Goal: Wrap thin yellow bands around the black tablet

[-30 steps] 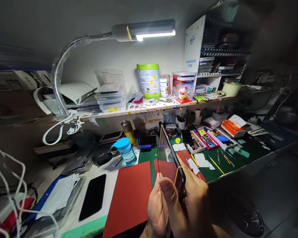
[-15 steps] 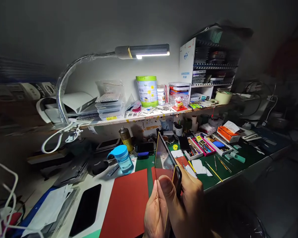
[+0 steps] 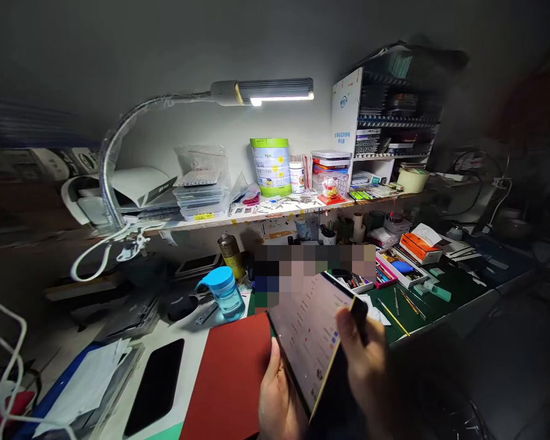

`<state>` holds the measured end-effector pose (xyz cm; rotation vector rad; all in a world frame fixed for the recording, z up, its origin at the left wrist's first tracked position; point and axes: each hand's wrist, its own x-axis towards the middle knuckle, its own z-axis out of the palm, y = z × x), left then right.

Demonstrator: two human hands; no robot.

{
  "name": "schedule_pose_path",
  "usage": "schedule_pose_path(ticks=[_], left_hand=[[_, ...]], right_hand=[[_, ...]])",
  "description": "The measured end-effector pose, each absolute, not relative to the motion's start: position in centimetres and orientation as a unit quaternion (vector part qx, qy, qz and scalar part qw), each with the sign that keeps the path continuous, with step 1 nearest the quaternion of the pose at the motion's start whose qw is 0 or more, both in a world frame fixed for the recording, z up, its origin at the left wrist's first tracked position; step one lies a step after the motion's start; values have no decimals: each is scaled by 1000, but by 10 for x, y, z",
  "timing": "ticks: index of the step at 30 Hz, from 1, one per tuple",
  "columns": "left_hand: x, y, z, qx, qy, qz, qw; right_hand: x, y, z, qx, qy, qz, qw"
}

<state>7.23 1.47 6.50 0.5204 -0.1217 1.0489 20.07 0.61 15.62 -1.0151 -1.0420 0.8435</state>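
Observation:
Both my hands hold a smartphone with a gold frame low in the middle of the view. Its lit screen faces up and towards me, tilted to the right. My left hand grips the phone's lower left edge from beneath. My right hand wraps the right edge, thumb resting on the screen side near the top corner. A blurred patch covers the bench just behind the phone's top.
A red mat lies under my hands on the green cutting mat. To the left are a blue-capped bottle and a black phone. Tool trays sit right. A gooseneck lamp lights a cluttered shelf.
The phone was edge-on and upright; now it is turned so its lit screen faces me and leans right. My hands shifted slightly lower.

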Motion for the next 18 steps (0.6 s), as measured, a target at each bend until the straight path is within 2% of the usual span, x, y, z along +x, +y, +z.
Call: schedule_pose_path(ticks=[3, 7, 13, 18], left_hand=[[71, 4, 55, 229, -109, 545, 799], [70, -9, 31, 223, -109, 579, 777], [29, 4, -2, 86, 94, 625, 770], [-22, 56, 16, 106, 297, 514, 798]], right_hand=[[218, 31, 123, -431, -268, 511, 694], [230, 50, 100, -321, -206, 641, 666], [246, 56, 82, -283, -213, 731, 583], [266, 72, 59, -332, -243, 741, 531]])
